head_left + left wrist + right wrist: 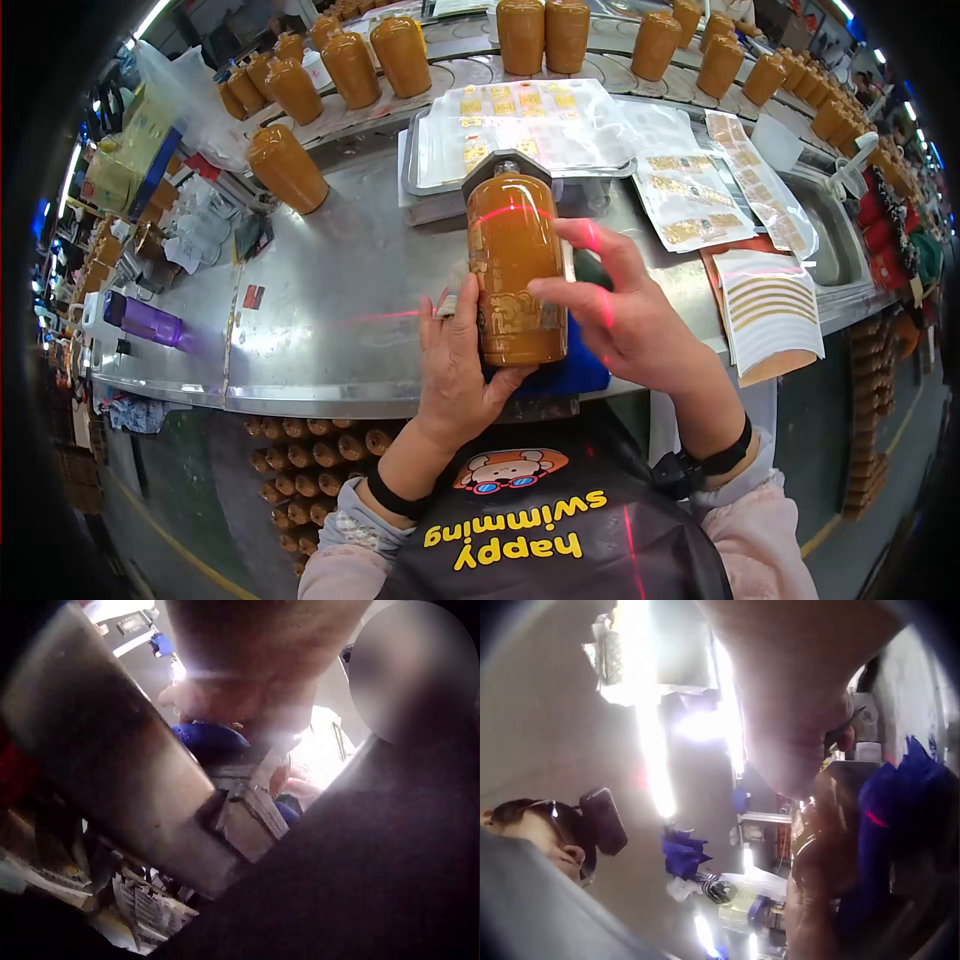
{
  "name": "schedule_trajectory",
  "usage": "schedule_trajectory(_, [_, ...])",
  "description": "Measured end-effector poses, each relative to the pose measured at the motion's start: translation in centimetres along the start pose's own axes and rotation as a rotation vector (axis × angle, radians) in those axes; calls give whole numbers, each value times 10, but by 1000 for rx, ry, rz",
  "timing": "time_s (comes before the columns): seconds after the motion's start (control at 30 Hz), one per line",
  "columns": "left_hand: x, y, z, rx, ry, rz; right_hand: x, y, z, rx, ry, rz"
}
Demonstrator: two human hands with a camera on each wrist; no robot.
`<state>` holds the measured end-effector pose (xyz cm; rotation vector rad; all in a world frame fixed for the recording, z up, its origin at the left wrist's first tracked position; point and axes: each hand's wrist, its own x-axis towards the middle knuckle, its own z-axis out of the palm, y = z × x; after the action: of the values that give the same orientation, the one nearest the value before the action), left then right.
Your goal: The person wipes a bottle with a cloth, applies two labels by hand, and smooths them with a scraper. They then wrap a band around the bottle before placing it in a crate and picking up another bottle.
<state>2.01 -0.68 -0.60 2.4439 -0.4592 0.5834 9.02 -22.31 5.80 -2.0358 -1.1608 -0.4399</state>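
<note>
Steel benchtop (310, 310) at left. Left hand (455, 370) grips the brown glazed bottle (525, 250) low, thumb at its base; steady hold advised, clear of the gold decoration (515, 315). Bottle upright in view, between the hands. Right hand (645, 325) open, fingers parted, at its right side; light, even fingertip pressure advised.

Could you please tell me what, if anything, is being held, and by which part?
A glossy brown bottle: the left hand holds it by its lower left side and base. The right hand has fingertips at its right side.
</note>
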Motion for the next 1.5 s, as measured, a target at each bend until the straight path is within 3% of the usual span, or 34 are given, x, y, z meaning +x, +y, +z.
schedule_trajectory(0.1, [0,0,0,9,0,2,7,-3,-3,-65,-109,-60])
schedule_trajectory(0.97, [0,0,3,-119,-14,-41,12,4,-10,-74,-48,-49])
schedule_trajectory(1.07, [1,1,1,-148,-33,-51,13,2,-6,-106,-120,-72])
schedule_trajectory(1.23, [1,-1,2,-148,-13,-31,-1,4,-9,89,-6,224])
schedule_trajectory(1.33, [5,-3,-4,-424,-34,-47,-7,0,1,140,-24,298])
schedule_trajectory(1.43, [16,5,-1,-1058,53,-299,-6,1,12,240,40,360])
schedule_trajectory(1.5, [23,4,-6,-1040,27,-342,-2,-2,8,282,48,327])
